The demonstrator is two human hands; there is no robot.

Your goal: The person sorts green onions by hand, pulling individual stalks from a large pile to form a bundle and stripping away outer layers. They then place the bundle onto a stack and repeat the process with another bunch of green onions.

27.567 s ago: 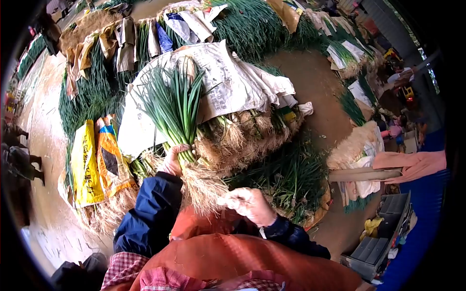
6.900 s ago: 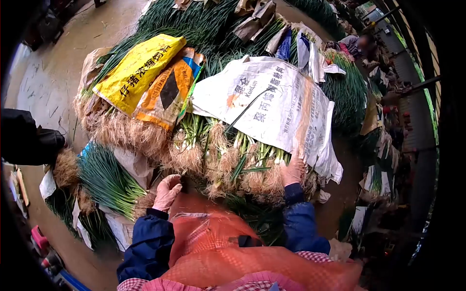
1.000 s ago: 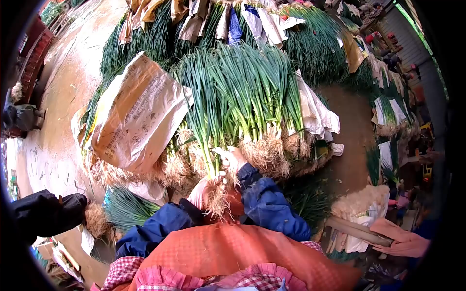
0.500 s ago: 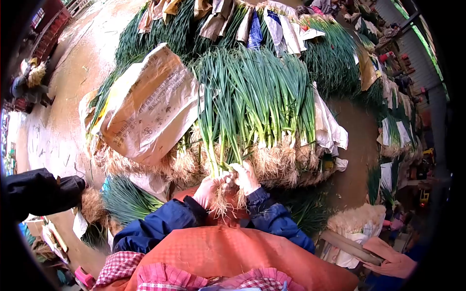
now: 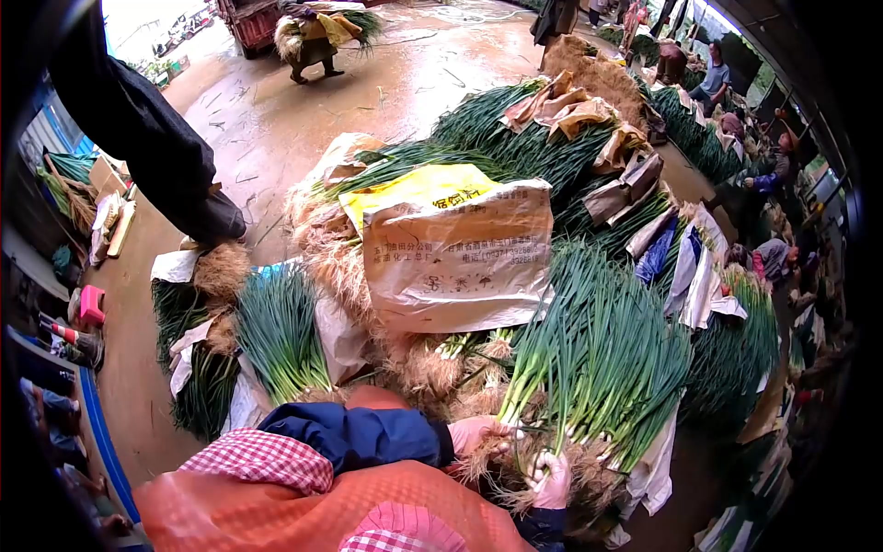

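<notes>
Green onions [image 5: 607, 350] with long dark leaves, white stems and matted pale roots lie in a big heap before me. My left hand [image 5: 474, 434] is closed around the root ends of several of these stalks, at the heap's near left corner. Close by on the right, my right hand [image 5: 552, 480] has its fingers curled round the white stems of a few green onions. Roots partly hide the fingers of both hands. A printed paper sack [image 5: 460, 258] covers the part of the heap to the left of the stalks.
Another green onion bundle [image 5: 280, 336] lies to my left. Beyond it a person's dark-clothed leg [image 5: 166, 156] stands beside root bundles. A person [image 5: 313, 37] carrying a bundle is on the wet floor [image 5: 239, 120]. More wrapped bundles [image 5: 736, 340] line the right side.
My view has swung to the left, so the heap and sack appear farther right. My hands, close together before, are now slightly apart, both still holding stalks.
</notes>
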